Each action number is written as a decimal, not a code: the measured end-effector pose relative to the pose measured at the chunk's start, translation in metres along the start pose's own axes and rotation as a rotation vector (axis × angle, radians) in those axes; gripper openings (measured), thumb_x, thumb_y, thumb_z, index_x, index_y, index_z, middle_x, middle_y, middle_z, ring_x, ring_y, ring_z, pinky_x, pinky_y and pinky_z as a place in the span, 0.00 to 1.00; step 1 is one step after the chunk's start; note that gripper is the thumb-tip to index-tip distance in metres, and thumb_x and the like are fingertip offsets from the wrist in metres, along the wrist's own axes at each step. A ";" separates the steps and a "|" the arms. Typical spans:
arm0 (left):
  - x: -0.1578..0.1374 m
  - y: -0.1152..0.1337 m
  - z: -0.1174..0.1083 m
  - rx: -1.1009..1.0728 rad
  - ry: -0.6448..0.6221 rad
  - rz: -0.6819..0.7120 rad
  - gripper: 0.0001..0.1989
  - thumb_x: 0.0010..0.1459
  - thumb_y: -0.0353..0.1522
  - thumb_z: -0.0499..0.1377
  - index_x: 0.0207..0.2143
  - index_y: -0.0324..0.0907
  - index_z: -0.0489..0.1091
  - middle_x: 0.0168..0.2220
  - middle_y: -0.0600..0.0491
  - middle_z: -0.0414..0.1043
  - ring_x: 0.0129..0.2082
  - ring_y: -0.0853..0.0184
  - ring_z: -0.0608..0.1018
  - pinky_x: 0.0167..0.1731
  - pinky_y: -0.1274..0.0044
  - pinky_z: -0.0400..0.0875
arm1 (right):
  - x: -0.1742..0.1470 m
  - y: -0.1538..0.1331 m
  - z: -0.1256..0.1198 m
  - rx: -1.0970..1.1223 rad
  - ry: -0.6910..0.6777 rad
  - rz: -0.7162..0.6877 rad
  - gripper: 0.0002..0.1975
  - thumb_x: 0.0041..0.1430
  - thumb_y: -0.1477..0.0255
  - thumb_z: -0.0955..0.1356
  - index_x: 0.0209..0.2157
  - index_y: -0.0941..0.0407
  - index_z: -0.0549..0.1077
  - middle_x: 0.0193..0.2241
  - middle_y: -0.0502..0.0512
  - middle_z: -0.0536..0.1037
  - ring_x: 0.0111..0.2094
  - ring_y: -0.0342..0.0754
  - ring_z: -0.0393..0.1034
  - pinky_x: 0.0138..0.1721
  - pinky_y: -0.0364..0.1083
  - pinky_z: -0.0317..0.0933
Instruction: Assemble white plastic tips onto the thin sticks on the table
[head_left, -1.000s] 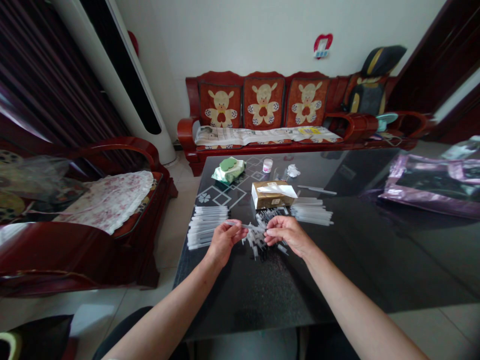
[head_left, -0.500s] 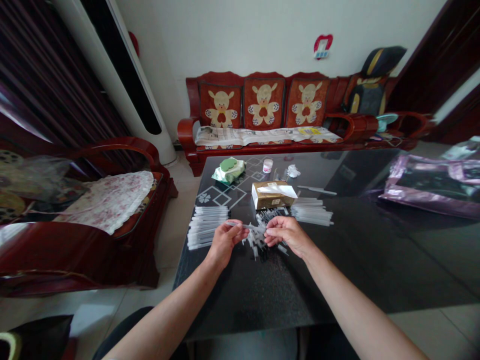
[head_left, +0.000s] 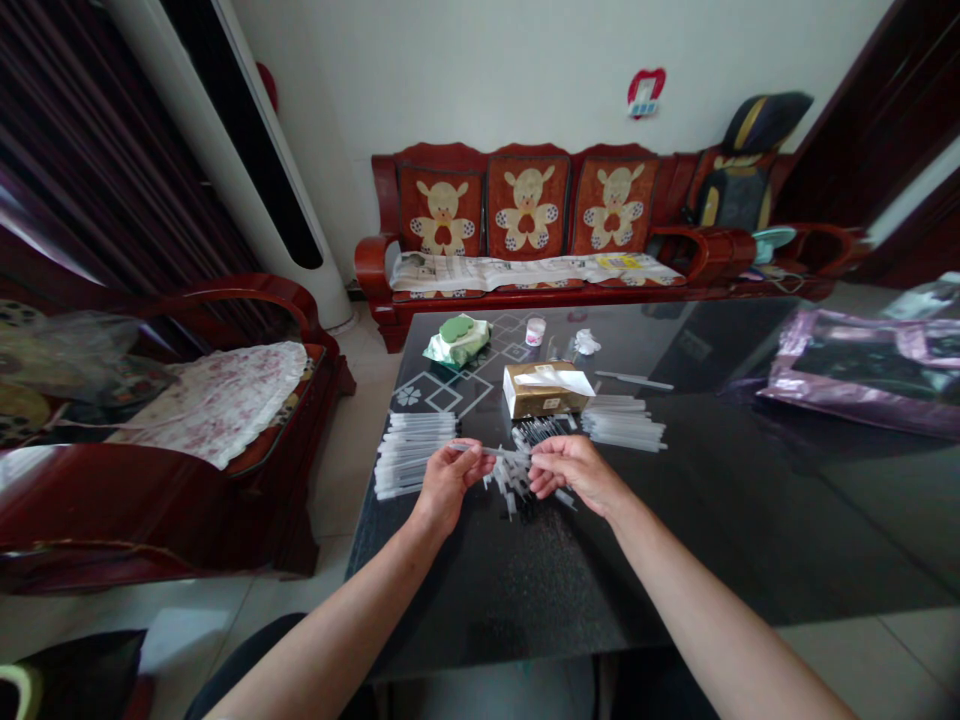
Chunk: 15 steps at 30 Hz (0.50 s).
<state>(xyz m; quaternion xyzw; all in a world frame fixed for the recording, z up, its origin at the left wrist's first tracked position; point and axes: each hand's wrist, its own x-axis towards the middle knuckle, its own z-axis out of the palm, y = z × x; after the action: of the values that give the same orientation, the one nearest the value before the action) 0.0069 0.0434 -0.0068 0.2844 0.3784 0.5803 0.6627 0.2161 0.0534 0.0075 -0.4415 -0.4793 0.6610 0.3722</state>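
Note:
My left hand [head_left: 450,483] pinches a slim, translucent white pen-like tube [head_left: 504,454] between thumb and fingers. The tube points right, and its far end meets the fingertips of my right hand [head_left: 576,470]. That hand is closed in a pinch at the tube's end; any small part inside it is hidden. Beneath both hands lies a loose pile of small whitish pieces [head_left: 511,480]. Thin dark-and-clear sticks [head_left: 541,430] lie behind it, partly covered by my right hand. Left of my hands is a stack of white tubes [head_left: 412,455]; another stack of similar tubes [head_left: 624,424] lies to the right.
Behind the sticks stands a gold tissue box [head_left: 550,398]. Farther back are a green wipes pack [head_left: 457,342], a small white-pink tub [head_left: 535,332] and crumpled tissue [head_left: 587,343]. Two loose tubes [head_left: 634,381] lie right of the box. A purple-edged bag [head_left: 862,395] rests at right.
The gap between the held tube and my right fingertips has closed, so the tube now spans between both hands. The stacks and the pile look unchanged.

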 end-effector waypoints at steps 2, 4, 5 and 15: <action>0.000 0.000 0.000 0.002 0.003 -0.003 0.13 0.44 0.33 0.69 0.31 0.36 0.71 0.25 0.52 0.75 0.28 0.67 0.79 0.37 0.75 0.73 | 0.000 0.000 0.000 -0.003 0.003 0.007 0.14 0.48 0.67 0.73 0.32 0.61 0.71 0.22 0.56 0.79 0.22 0.48 0.75 0.22 0.45 0.71; -0.001 0.000 0.001 0.003 0.002 -0.008 0.14 0.44 0.33 0.69 0.31 0.36 0.71 0.25 0.52 0.75 0.28 0.67 0.79 0.37 0.75 0.73 | -0.001 -0.001 0.000 -0.023 0.000 0.015 0.13 0.49 0.66 0.73 0.31 0.61 0.71 0.22 0.56 0.78 0.21 0.48 0.75 0.21 0.44 0.70; -0.001 0.000 0.001 0.002 -0.001 -0.009 0.14 0.44 0.33 0.69 0.31 0.36 0.71 0.25 0.52 0.75 0.28 0.67 0.79 0.37 0.75 0.73 | -0.001 -0.002 0.001 -0.037 -0.004 0.018 0.14 0.50 0.64 0.72 0.30 0.61 0.70 0.21 0.56 0.78 0.20 0.47 0.75 0.20 0.43 0.69; 0.000 0.000 -0.001 0.011 -0.002 -0.009 0.13 0.45 0.33 0.68 0.32 0.36 0.70 0.26 0.52 0.76 0.29 0.68 0.79 0.36 0.76 0.74 | -0.001 -0.003 0.000 -0.081 -0.017 0.018 0.16 0.53 0.60 0.70 0.31 0.60 0.70 0.21 0.55 0.78 0.19 0.46 0.74 0.19 0.42 0.68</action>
<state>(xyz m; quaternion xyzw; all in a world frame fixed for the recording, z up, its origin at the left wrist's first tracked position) 0.0062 0.0438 -0.0072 0.2867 0.3822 0.5750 0.6642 0.2164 0.0529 0.0108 -0.4549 -0.5048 0.6480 0.3438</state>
